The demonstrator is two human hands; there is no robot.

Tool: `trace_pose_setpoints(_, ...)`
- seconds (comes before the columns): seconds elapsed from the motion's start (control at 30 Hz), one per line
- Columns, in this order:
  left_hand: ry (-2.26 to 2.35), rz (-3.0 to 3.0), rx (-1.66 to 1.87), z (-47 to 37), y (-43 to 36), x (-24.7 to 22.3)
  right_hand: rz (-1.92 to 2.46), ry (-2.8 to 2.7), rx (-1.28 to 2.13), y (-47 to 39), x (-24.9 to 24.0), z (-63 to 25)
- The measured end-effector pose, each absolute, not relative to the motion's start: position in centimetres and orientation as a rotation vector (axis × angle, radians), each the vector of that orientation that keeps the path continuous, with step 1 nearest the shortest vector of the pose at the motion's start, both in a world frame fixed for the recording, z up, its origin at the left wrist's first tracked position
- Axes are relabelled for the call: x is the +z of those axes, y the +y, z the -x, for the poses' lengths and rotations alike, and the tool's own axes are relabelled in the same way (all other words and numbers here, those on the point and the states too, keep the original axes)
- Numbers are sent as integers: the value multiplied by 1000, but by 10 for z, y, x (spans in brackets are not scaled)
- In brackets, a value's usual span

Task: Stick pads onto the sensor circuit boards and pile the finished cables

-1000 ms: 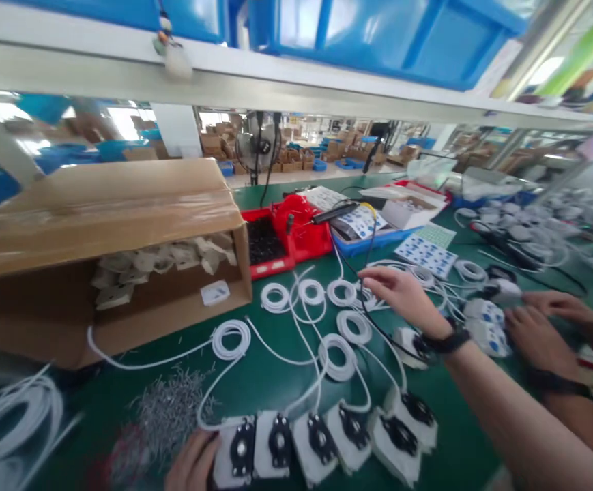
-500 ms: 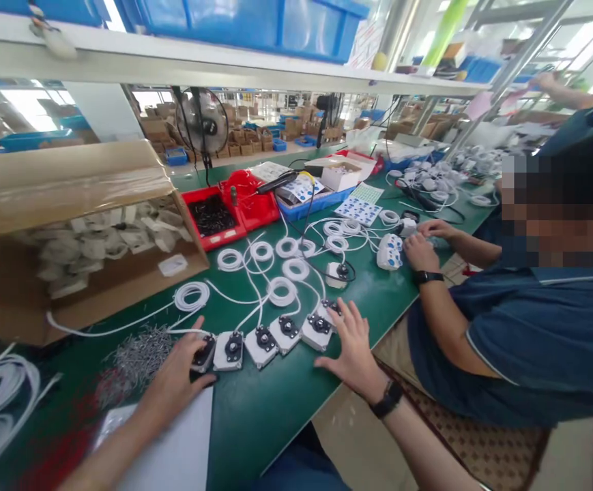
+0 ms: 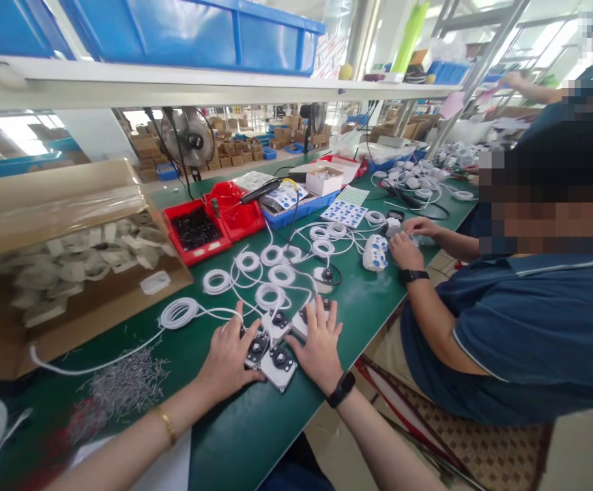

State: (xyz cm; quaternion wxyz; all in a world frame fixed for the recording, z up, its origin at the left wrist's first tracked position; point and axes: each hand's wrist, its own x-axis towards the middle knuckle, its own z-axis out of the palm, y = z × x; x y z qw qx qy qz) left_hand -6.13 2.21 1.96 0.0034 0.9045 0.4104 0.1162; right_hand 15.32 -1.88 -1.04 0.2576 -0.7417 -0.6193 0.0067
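Note:
My left hand (image 3: 228, 349) lies on the green bench with fingers spread, thumb and fingers against the left side of a cluster of white square boxes with black fittings. One such box (image 3: 278, 367) is at the front of the cluster, tilted to the edge direction. Another box (image 3: 276, 326) sits behind it. From the other side, my right hand (image 3: 319, 344) spreads its fingers over the cluster's right boxes and partly hides them. White cables run from the boxes to coiled cable (image 3: 270, 296) behind.
Loose screws (image 3: 127, 382) lie in a pile on the left, before a cardboard box (image 3: 168, 290) of white parts. A red bin (image 3: 198, 256) holds small black parts. A co-worker's hands (image 3: 409, 245) work at the right. An overhead shelf (image 3: 173, 92) carries blue bins.
My left hand has moved right, and the boxes that stood in a row are now bunched together between my hands. My right hand has moved slightly left. The view has turned a little.

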Motion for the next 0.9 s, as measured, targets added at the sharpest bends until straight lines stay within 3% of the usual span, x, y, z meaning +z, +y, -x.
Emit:
trace_pose_setpoints(0.4, 1248, -2750, 467, -55, 144, 12, 1797, -1626, 18, 115, -16, -278)
trace_pose_setpoints(0.7, 1030, -2761, 422, -99, 203, 17, 1572, -1735, -264, 126, -11, -227)
trace_pose_setpoints(0.9, 869, -2742, 403, -48, 183, 40, 1512, -1778, -260, 116, -12, -222)
